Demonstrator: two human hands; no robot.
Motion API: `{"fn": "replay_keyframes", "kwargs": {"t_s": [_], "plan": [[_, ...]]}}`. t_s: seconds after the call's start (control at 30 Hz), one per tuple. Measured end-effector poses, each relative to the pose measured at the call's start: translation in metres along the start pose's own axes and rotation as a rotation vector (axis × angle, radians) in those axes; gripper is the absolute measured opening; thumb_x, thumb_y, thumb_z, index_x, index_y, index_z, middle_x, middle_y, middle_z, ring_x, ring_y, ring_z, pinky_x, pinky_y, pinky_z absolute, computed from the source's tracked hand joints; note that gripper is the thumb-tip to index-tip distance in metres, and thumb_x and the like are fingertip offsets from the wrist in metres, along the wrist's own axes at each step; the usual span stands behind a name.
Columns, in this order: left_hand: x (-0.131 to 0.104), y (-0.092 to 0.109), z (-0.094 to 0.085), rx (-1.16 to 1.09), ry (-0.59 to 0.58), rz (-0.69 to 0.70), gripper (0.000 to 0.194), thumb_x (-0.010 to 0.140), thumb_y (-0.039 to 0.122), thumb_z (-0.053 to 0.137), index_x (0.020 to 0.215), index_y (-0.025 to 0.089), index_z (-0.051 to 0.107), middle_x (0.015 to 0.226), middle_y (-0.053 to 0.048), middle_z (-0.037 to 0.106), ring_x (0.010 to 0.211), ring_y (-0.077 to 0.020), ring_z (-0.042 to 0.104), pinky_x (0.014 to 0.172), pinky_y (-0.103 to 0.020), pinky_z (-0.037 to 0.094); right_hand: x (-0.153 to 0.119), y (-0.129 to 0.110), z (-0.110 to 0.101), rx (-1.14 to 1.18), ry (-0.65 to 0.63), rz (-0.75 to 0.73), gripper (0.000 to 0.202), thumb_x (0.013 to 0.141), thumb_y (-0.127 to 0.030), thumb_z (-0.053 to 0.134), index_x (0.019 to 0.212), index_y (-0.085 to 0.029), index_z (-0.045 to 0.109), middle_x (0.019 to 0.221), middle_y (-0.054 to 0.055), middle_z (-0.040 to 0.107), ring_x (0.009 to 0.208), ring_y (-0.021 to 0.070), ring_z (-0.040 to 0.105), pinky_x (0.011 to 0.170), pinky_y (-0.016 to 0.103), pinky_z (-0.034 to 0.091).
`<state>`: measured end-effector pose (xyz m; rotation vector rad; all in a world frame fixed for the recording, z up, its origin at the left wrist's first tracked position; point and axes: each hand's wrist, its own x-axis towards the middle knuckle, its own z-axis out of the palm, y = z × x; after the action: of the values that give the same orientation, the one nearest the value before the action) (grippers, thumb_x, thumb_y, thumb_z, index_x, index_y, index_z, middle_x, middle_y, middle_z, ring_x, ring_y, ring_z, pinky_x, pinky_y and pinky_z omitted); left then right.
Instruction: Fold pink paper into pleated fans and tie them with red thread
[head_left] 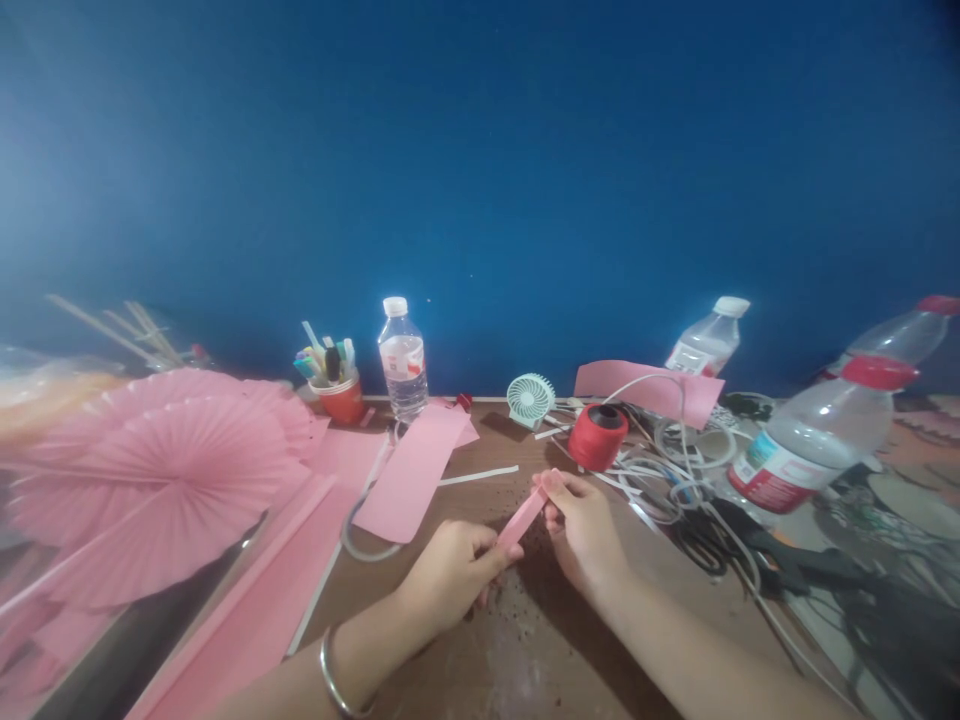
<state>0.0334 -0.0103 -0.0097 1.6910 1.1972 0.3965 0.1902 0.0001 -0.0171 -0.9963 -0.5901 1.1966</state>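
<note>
The person's left hand (448,572) is closed on the lower end of a narrow pink strip (523,517), thumb lying along it, while the right hand (581,525) pinches the far end between thumb and fingertips. The strip, apparently folded paper, is held slantwise between the 2 hands, in front of the person and over the brown tabletop (540,650); whether any part of it touches the wood cannot be told. The step in hand looks like pressing or lining up the folds, with the left hand steadying and the right working the tip. The next move seems to call for a firm pinch at each of the 2 ends, with the edges even, so that the layers do not spring apart or skew. Just beyond the hands lie a thin white strip (480,476) and, to the left, a loose pink sheet (412,475); a red spool (598,438) rests near the right hand, beside a tangle of white cables (656,470). Farther out, a small mint fan (531,401) and a water bottle (403,365) stand near the blue wall (480,180), and a large pleated pink disc (180,480) spreads at the far left.
</note>
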Motion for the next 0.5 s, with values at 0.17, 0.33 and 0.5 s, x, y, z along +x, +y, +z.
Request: {"fn": "replay_keyframes", "kwargs": {"t_s": [0.17, 0.33, 0.5], "plan": [[-0.002, 0.007, -0.003, 0.124, 0.055, 0.031, 0.049, 0.080, 0.052, 0.040, 0.047, 0.016, 0.042, 0.036, 0.005, 0.039, 0.036, -0.0076, 0.038, 0.041, -0.019, 0.027, 0.000, 0.002, 0.000, -0.002, -0.019, 0.002, 0.031, 0.054, -0.041, 0.076, 0.062, -0.012, 0.066, 0.048, -0.001, 0.054, 0.036, 0.0047, 0.037, 0.032, 0.019, 0.027], [-0.003, 0.012, -0.005, 0.178, 0.041, 0.061, 0.049, 0.081, 0.048, 0.039, 0.045, 0.016, 0.040, 0.039, 0.004, 0.041, 0.041, -0.0079, 0.039, 0.043, -0.019, 0.025, 0.001, 0.004, -0.002, 0.008, -0.015, 0.053, 0.030, 0.053, -0.039, 0.076, 0.063, -0.013, 0.066, 0.051, 0.001, 0.056, 0.037, 0.0044, 0.037, 0.031, 0.018, 0.026], [-0.006, 0.014, -0.006, 0.213, 0.002, 0.095, 0.047, 0.082, 0.044, 0.037, 0.045, 0.015, 0.042, 0.039, 0.004, 0.039, 0.040, -0.0070, 0.035, 0.042, -0.019, 0.022, 0.001, 0.006, -0.003, 0.059, -0.027, 0.148, 0.031, 0.053, -0.038, 0.078, 0.064, -0.011, 0.067, 0.044, -0.002, 0.049, 0.037, 0.0035, 0.035, 0.032, 0.016, 0.024]]}}
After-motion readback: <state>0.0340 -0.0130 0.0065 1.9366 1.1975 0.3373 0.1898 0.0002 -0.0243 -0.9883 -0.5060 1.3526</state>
